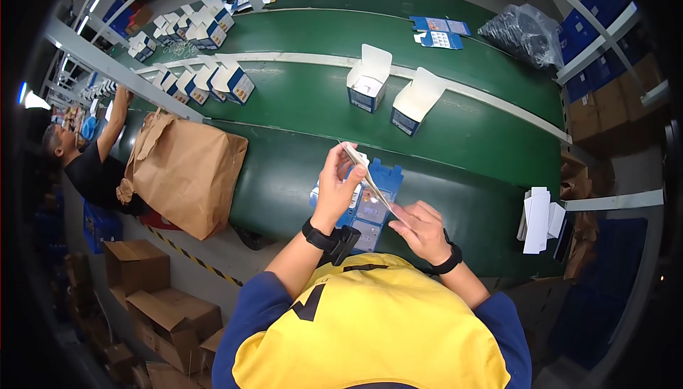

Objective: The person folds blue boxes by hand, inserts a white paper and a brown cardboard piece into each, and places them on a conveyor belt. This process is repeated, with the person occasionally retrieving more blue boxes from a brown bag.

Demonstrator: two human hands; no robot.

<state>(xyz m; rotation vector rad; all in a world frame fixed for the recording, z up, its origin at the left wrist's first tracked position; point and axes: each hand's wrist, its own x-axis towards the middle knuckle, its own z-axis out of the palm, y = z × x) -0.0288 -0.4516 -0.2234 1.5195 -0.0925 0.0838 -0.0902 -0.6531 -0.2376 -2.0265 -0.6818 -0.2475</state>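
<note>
A thin flat carton [373, 185], seen nearly edge-on with a pale side showing, slants between my two hands above the near bench. My left hand [340, 181] pinches its upper end between thumb and fingers. At the lower end my right hand [422, 229] grips the edge with its fingers curled. Below them, flattened blue printed cartons [366, 234] lie on the green surface, partly covered by my hands. Black bands circle both my wrists.
Two open-topped blue-and-white boxes [367, 96] stand ahead on the green bench [299, 97]. More open boxes [235, 84] line up at the left. A large brown paper bag [192, 168] sits left; white sheets [538, 222] lie right. Another person [96, 168] works at far left.
</note>
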